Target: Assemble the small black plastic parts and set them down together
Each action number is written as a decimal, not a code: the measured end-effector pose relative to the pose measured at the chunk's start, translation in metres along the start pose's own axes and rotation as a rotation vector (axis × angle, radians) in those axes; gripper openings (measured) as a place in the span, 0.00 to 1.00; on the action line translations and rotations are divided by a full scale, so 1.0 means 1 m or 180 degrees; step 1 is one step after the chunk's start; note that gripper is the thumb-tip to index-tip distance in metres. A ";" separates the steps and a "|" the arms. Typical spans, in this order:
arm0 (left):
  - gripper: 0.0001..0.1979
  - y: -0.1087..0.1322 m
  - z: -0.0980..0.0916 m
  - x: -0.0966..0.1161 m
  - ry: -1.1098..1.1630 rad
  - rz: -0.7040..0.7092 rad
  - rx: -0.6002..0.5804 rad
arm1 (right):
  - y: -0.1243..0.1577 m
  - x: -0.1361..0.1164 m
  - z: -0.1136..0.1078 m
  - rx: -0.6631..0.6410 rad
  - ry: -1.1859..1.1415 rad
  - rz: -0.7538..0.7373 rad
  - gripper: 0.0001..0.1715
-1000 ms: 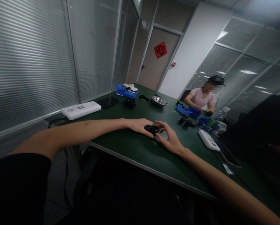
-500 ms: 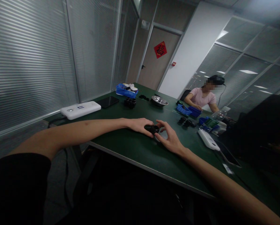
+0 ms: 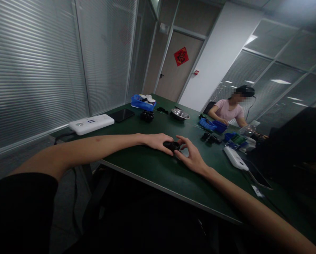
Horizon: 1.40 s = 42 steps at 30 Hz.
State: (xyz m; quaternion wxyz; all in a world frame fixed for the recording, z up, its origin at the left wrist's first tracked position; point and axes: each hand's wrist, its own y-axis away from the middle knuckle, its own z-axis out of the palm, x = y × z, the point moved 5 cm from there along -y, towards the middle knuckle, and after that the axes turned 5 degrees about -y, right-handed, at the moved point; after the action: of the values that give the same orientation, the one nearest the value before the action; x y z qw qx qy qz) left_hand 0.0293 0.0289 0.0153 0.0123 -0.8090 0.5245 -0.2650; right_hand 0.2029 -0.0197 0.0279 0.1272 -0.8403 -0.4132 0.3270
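Observation:
My left hand (image 3: 159, 141) rests low over the table, closed around a small black cylindrical part (image 3: 171, 145) that has a round, ring-like end facing right. At that end is my right hand (image 3: 191, 155), its thumb and curled fingers set about the ring from the right. The fingers partly cover the part, so its exact kind cannot be made out.
On the green table (image 3: 147, 169) lie a white power bank (image 3: 91, 123), a black phone (image 3: 123, 115), black parts (image 3: 147, 115), a blue basket (image 3: 142, 103) and a metal bowl (image 3: 180, 114). Blue trays (image 3: 207, 123) stand near a seated person (image 3: 230, 109). Another white power bank (image 3: 235, 158) lies right.

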 end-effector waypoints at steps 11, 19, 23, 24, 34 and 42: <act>0.31 0.000 0.000 -0.001 -0.0041 -0.0010 -0.0013 | -0.001 -0.002 0.000 0.0029 0.0009 -0.0047 0.32; 0.31 0.000 0.000 -0.001 0.0007 -0.0024 -0.0021 | 0.000 -0.001 0.000 -0.0030 0.0004 -0.0093 0.32; 0.30 0.000 0.000 -0.001 0.0044 -0.0015 0.0039 | 0.000 0.000 0.000 0.0057 0.0036 -0.0013 0.33; 0.30 0.000 0.000 -0.002 0.0047 -0.0018 0.0046 | 0.000 0.000 0.000 0.0049 0.0027 -0.0030 0.32; 0.31 0.000 0.000 -0.001 0.0016 0.0002 0.0021 | 0.000 -0.001 0.000 0.0005 0.0022 -0.0065 0.32; 0.31 0.000 0.000 0.000 -0.0001 -0.0031 -0.0022 | 0.000 -0.001 0.001 -0.0047 -0.0026 -0.0137 0.31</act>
State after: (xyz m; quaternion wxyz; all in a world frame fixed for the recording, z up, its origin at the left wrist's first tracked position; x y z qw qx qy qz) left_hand 0.0289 0.0286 0.0151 0.0083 -0.8116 0.5215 -0.2630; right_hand 0.2018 -0.0208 0.0279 0.1263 -0.8308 -0.4341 0.3246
